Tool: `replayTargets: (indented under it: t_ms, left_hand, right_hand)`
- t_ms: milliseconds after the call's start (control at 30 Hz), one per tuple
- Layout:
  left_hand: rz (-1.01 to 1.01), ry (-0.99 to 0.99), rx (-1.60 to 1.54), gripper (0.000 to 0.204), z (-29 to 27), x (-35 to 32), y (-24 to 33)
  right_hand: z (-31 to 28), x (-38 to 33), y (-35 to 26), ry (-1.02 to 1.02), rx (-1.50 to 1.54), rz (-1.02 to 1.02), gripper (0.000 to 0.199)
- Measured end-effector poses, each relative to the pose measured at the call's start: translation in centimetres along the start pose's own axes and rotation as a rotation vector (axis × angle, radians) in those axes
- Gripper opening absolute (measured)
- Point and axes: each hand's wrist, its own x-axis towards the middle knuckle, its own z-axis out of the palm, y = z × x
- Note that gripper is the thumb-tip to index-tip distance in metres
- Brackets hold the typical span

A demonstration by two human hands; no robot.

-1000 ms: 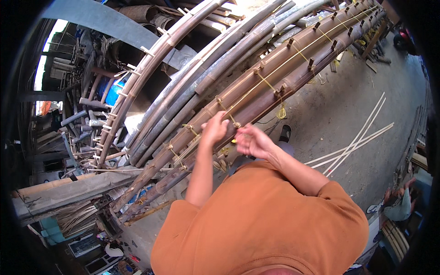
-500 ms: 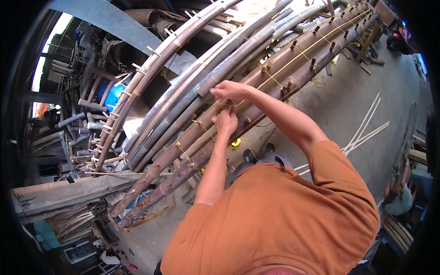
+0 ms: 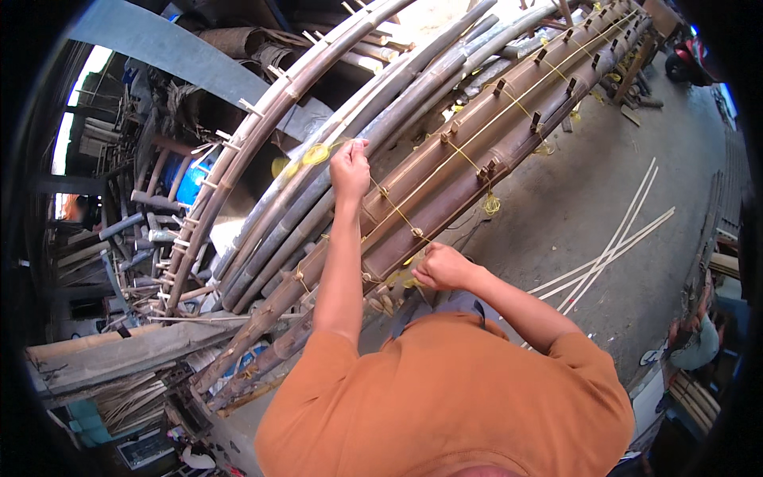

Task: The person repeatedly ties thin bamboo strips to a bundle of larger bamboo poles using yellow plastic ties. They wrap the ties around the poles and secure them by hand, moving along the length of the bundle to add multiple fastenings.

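My left hand (image 3: 350,167) is shut tight, pinching a thin yellow string (image 3: 393,208) up high. My right hand (image 3: 442,267) is closed too, holding the same string lower down and nearer to me. The string is pulled straight between my two hands. It slants from the far left hand down to the near right hand.

On the far left I see a pile of old poles and sticks (image 3: 127,238), and something blue (image 3: 193,179) behind them. Low on the left there is a flat grey plank (image 3: 119,354). I cannot read any labels or signs there.

Next come the long bamboo poles (image 3: 477,151). They lie side by side, brown and grey. Their long way runs from the near left up to the far right. Small pegs (image 3: 534,122) stick out of them, and more yellow string runs along them from peg to peg. My right hand rests against the near pole.

On the right is grey ground (image 3: 588,199). Thin pale bamboo strips (image 3: 620,238) lie on it, pointing the same way as the poles. At the far right edge a person (image 3: 699,338) is crouching.
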Motion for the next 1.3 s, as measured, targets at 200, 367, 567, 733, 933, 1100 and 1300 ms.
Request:
replayTargets:
  t_ms: [200, 367, 567, 733, 933, 1100, 1300]
  left_hand:
    - [0.188, -0.224, 0.387, 0.036, 0.0, 2.0, -8.5]
    - [0.053, -0.241, 0.573, 0.048, -9.0, -3.7, -3.2]
    - [0.056, -0.376, 0.605, 0.022, -14.9, -17.3, -8.3]
    - [-0.097, -0.271, 0.348, 0.023, -12.1, -18.8, -9.6]
    - [0.352, -0.07, 0.713, 0.031, -11.6, -19.7, -13.9]
    - [0.221, -0.181, 0.54, 0.034, -12.5, -18.8, -13.2]
    - [-0.038, -0.23, 0.47, 0.037, -13.2, -18.7, -8.9]
  right_hand:
    - [1.5, 0.8, -3.5, 0.111, -0.132, 0.119, 0.011]
    - [9.0, 0.8, -7.2, -0.104, 0.508, 0.292, 0.027]
    - [10.1, 6.2, -11.4, 1.153, 1.826, 0.875, 0.021]
    - [5.9, 13.9, -18.3, 0.261, 0.801, 0.157, 0.03]
    - [3.2, 22.6, -17.6, -0.048, 0.908, 0.136, 0.04]
    - [5.5, 24.9, -16.6, -0.311, 0.583, -0.258, 0.042]
    - [6.8, 22.4, -5.2, 0.013, -0.315, 0.051, 0.045]
